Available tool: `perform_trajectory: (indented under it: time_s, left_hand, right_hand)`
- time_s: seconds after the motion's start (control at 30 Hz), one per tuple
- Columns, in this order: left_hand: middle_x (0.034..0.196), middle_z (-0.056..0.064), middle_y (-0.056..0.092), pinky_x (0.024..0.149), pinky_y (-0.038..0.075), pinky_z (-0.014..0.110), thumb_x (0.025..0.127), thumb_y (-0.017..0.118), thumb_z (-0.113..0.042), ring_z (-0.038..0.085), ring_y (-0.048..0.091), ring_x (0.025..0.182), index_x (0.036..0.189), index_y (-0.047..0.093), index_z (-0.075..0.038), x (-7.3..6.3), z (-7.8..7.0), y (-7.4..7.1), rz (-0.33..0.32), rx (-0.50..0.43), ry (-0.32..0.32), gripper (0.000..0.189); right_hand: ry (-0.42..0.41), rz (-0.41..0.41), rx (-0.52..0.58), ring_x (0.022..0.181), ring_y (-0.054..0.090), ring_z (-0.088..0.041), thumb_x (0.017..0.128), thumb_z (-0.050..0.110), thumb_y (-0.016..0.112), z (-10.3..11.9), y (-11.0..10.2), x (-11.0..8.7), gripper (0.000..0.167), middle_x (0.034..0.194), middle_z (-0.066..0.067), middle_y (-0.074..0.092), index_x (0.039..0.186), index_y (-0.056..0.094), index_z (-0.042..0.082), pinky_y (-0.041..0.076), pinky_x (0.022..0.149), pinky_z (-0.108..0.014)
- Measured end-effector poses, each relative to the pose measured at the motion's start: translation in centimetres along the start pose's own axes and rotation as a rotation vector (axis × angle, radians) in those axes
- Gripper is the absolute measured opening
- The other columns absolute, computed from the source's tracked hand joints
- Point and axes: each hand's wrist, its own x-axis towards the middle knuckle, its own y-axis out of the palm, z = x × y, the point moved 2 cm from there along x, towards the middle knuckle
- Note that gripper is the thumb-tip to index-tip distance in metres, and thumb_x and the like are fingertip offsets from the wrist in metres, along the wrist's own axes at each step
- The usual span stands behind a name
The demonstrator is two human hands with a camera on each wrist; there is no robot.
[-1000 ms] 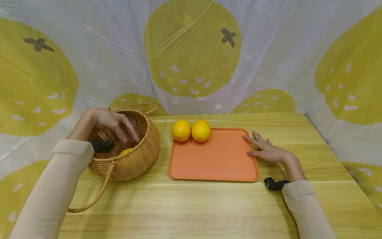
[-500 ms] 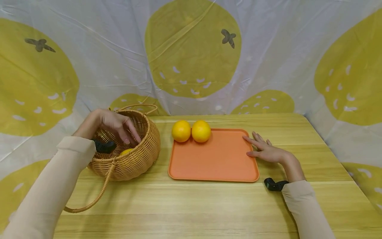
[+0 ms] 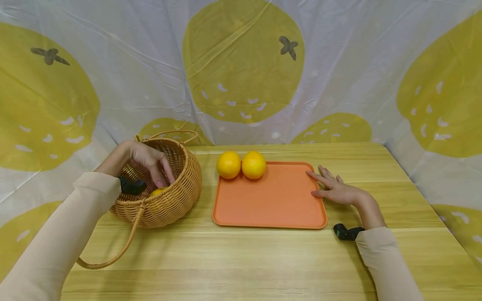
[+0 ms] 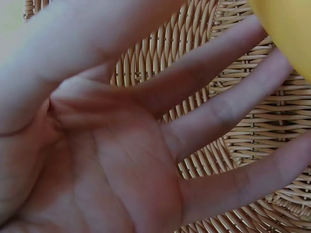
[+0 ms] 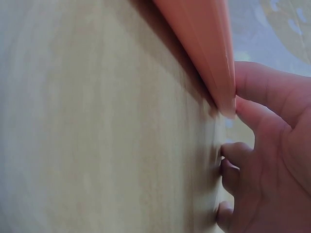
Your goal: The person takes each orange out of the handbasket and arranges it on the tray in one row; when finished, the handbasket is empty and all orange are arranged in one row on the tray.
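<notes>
My left hand (image 3: 148, 161) reaches down inside the wicker basket (image 3: 178, 202), fingers spread and nearly straight. Low in the basket lies an orange (image 3: 157, 192), mostly hidden by the rim. In the left wrist view the fingertips come up against this orange (image 4: 294, 31); whether they press on it I cannot tell. My right hand (image 3: 339, 190) rests at the right edge of the orange-coloured tray (image 3: 271, 200), its thumb and index finger touching the rim, the other fingers on the table.
Two oranges, a left one (image 3: 228, 165) and a right one (image 3: 254, 164), sit side by side at the tray's back left corner. One basket handle (image 3: 124, 248) hangs toward the front; the other handle (image 3: 177, 132) leans back. A printed curtain (image 3: 241, 83) stands behind the table.
My left hand has moved slightly right and lower into the basket, its fingers now at the orange. The front basket handle has shifted slightly left. The right hand and tray stay put.
</notes>
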Motion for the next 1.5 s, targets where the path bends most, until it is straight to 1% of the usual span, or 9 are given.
perform_trajectory:
  time_s: [0.3, 0.47, 0.67, 0.87, 1.03, 1.17, 1.27, 1.4, 1.5]
  left_hand:
    - [0.092, -0.004, 0.071, 0.08, 0.058, 0.033, 0.096, 0.071, -0.007, 0.011, 0.063, 0.082, 0.104, 0.078, -0.011, 0.3, 0.6, 0.1, 0.015, 0.037, -0.034, 0.011]
    - [0.089, -0.005, 0.068, 0.075, 0.057, 0.029, 0.095, 0.074, -0.012, 0.011, 0.057, 0.079, 0.098, 0.077, -0.012, 0.6, 0.8, 0.4, -0.02, 0.083, -0.07, 0.004]
    - [0.094, -0.004, 0.071, 0.083, 0.058, 0.034, 0.096, 0.071, -0.006, 0.011, 0.065, 0.086, 0.105, 0.074, -0.013, 1.0, 0.7, 0.4, 0.048, 0.042, -0.031, 0.011]
    - [0.109, -0.002, 0.079, 0.093, 0.059, 0.035, 0.095, 0.069, 0.002, 0.011, 0.073, 0.103, 0.122, 0.076, -0.017, 1.1, 0.7, 0.3, 0.056, -0.005, -0.004, 0.033]
    - [0.107, -0.004, 0.079, 0.094, 0.059, 0.04, 0.097, 0.067, 0.0, 0.012, 0.073, 0.1, 0.116, 0.079, -0.02, 0.8, 0.7, 0.4, 0.05, -0.031, -0.03, 0.031]
    - [0.115, -0.001, 0.079, 0.094, 0.059, 0.042, 0.099, 0.066, -0.002, 0.016, 0.074, 0.105, 0.123, 0.077, -0.016, 0.9, 0.6, 0.5, 0.1, -0.035, 0.01, 0.03]
    - [0.111, 0.0, 0.078, 0.09, 0.06, 0.039, 0.1, 0.065, -0.003, 0.015, 0.073, 0.099, 0.121, 0.075, -0.012, 1.1, 0.6, 0.5, 0.141, -0.029, 0.021, 0.026]
    - [0.096, -0.004, 0.07, 0.081, 0.059, 0.034, 0.1, 0.065, -0.002, 0.012, 0.065, 0.083, 0.11, 0.069, -0.014, 1.2, 0.8, 0.5, 0.16, -0.011, -0.005, 0.016]
    - [0.096, -0.004, 0.068, 0.081, 0.059, 0.033, 0.1, 0.065, -0.001, 0.012, 0.065, 0.082, 0.11, 0.067, -0.014, 1.1, 0.7, 0.5, 0.164, -0.012, -0.007, 0.017]
  right_hand:
    - [0.0, -0.001, 0.011, 0.155, -0.023, -0.048, 0.105, 0.034, 0.06, 0.2, 0.0, -0.1, 0.081, 0.169, -0.028, -0.019, 0.167, 0.015, 0.009, -0.02, 0.116, -0.073]
    - [0.008, -0.005, 0.0, 0.156, -0.024, -0.047, 0.107, 0.036, 0.056, 0.2, 0.0, -0.2, 0.078, 0.17, -0.026, -0.02, 0.167, 0.014, 0.009, -0.021, 0.117, -0.072]
    - [0.008, -0.004, 0.012, 0.155, -0.025, -0.047, 0.107, 0.035, 0.056, 0.2, 0.1, -0.3, 0.078, 0.169, -0.026, -0.021, 0.167, 0.014, 0.008, -0.021, 0.116, -0.072]
    - [0.01, -0.005, 0.007, 0.156, -0.025, -0.046, 0.107, 0.036, 0.056, 0.1, 0.1, -0.3, 0.078, 0.17, -0.025, -0.021, 0.167, 0.014, 0.009, -0.021, 0.116, -0.072]
    - [0.004, -0.004, 0.008, 0.155, -0.025, -0.047, 0.107, 0.035, 0.057, 0.2, 0.0, -0.2, 0.078, 0.169, -0.026, -0.021, 0.167, 0.014, 0.009, -0.021, 0.116, -0.072]
    - [0.008, -0.003, 0.008, 0.156, -0.025, -0.046, 0.107, 0.035, 0.057, 0.3, 0.0, -0.2, 0.078, 0.17, -0.026, -0.021, 0.167, 0.014, 0.009, -0.021, 0.116, -0.072]
    - [0.007, -0.003, 0.003, 0.156, -0.024, -0.047, 0.106, 0.036, 0.057, 0.3, 0.0, -0.2, 0.079, 0.17, -0.026, -0.02, 0.167, 0.015, 0.009, -0.02, 0.116, -0.073]
    - [0.006, -0.004, -0.002, 0.156, -0.024, -0.047, 0.106, 0.037, 0.058, 0.2, -0.1, -0.2, 0.079, 0.17, -0.026, -0.021, 0.167, 0.015, 0.009, -0.02, 0.116, -0.073]
    - [0.009, -0.005, 0.001, 0.156, -0.024, -0.047, 0.107, 0.037, 0.057, 0.2, -0.1, -0.2, 0.079, 0.17, -0.026, -0.02, 0.167, 0.014, 0.009, -0.02, 0.116, -0.073]
